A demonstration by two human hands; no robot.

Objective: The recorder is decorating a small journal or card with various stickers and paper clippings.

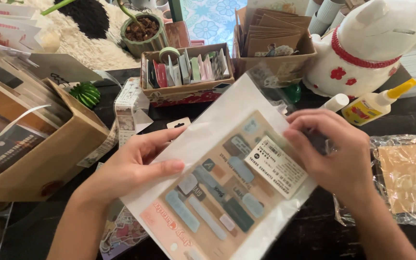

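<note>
A flat white translucent packet (220, 126) with a sheet of pale blue, grey and tan label stickers (217, 202) inside lies tilted between my hands over a dark table. My left hand (131, 166) grips its left edge, thumb on top. My right hand (335, 154) pinches the packet's upper right corner, where a clear flap (266, 77) sticks up. A white printed label (275, 166) sits on the packet near my right fingers.
An open brown cardboard box (49, 159) stands at left. Behind are a small box of sticker packs (184, 91), a box of brown envelopes (273, 60), a potted plant (143, 31), a white cat figurine (367, 48), a glue bottle (374, 103). Crinkled clear wrap (405, 178) lies at right.
</note>
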